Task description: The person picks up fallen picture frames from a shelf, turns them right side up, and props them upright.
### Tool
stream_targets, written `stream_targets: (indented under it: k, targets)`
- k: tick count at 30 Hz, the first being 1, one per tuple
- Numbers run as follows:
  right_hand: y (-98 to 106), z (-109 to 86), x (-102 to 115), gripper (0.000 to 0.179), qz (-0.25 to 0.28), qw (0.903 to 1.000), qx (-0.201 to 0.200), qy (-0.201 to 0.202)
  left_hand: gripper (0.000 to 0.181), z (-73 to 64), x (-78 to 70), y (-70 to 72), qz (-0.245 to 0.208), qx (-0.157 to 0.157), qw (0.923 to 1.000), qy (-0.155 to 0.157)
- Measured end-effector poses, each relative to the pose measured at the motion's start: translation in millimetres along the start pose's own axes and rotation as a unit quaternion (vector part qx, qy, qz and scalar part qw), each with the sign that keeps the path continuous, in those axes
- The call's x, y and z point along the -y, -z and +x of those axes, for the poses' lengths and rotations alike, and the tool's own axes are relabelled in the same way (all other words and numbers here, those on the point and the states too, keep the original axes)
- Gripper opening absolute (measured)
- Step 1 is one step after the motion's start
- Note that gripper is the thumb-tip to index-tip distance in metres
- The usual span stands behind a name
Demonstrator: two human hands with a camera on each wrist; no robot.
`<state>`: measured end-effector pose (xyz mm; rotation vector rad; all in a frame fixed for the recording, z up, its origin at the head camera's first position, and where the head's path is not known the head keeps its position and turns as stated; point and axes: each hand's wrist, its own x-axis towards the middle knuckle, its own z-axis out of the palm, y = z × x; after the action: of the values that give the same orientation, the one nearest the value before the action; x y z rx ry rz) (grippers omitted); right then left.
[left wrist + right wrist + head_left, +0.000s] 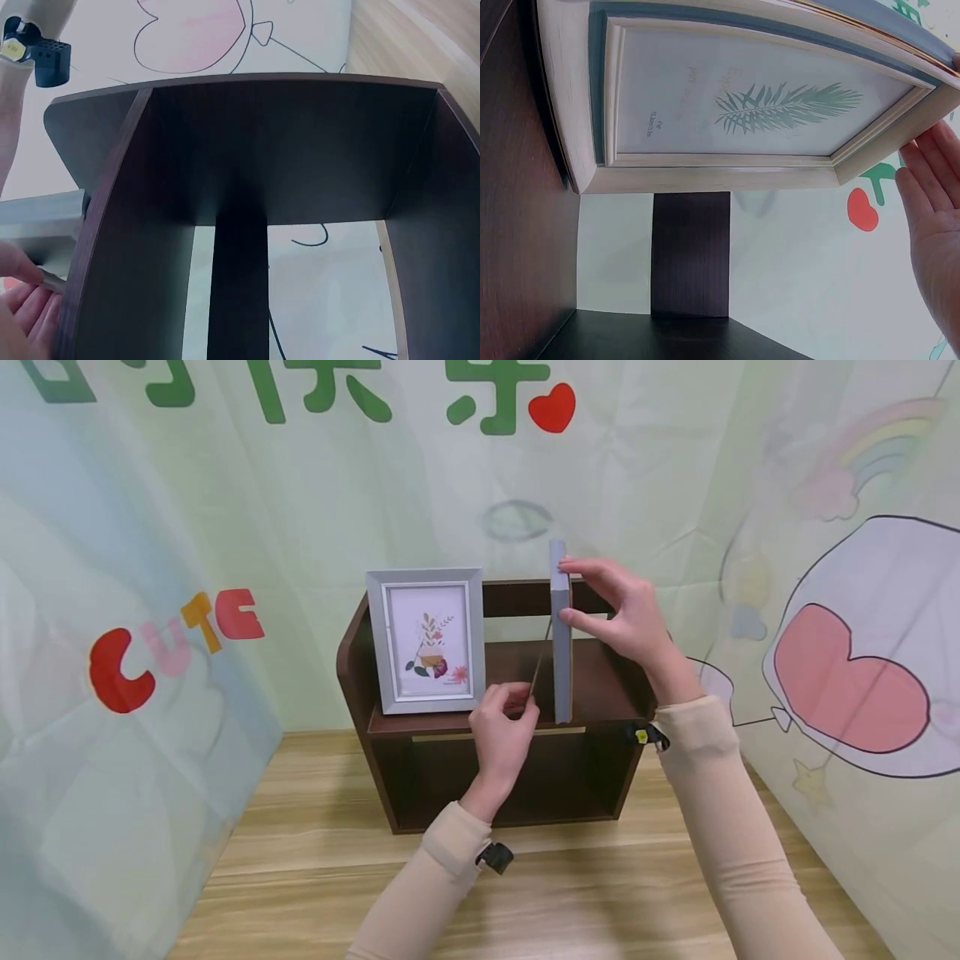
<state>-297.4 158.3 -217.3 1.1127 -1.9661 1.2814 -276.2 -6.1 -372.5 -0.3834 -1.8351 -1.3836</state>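
Observation:
A picture frame (pixel 561 652) stands edge-on at the right part of the brown shelf's upper board, its grey side toward me. My right hand (pixel 626 610) grips its top end, thumb on the near edge and fingers farther back. In the right wrist view, the frame's pale border (pixel 712 178) surrounds a green leaf print, with my right hand (pixel 937 172) at the corner. My left hand (pixel 506 735) pinches a thin support leg (pixel 540 656) slanting out from the frame's left side. The left hand (pixel 30 311) shows only partly in the left wrist view.
A second grey picture frame (pixel 474 635) with a flower print stands upright at the left of the shelf unit (pixel 390 724). Below is an open lower compartment (pixel 502 777). The unit stands on wood-grain flooring (pixel 315 860), with printed cloth (pixel 300 527) behind and at both sides.

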Motion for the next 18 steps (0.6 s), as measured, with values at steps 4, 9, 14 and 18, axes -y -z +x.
stream_targets:
  k: [4, 9, 14, 18]
  targets:
    - [-3, 1.0, 0, 0.048, 0.002, 0.9999, 0.002, 0.013, 0.008, 1.8, 1.9, 4.7, 0.008, -0.006, 1.0000, 0.001]
    - [-8, 3.8, 2, 0.047, -0.006, 0.9998, 0.006, 0.020, 0.007, 2.4, 2.9, 8.6, 0.018, -0.009, 0.9998, -0.001]
    - [-12, 7.0, 5, 0.044, -0.031, 0.9991, 0.013, 0.026, 0.006, 2.9, 5.2, 10.7, 0.032, -0.023, 0.9991, -0.013]
    - [-15, 8.6, 6, 0.044, -0.052, 0.9979, 0.018, 0.034, 0.006, 4.5, 6.9, 13.4, 0.047, -0.034, 0.9981, -0.023]
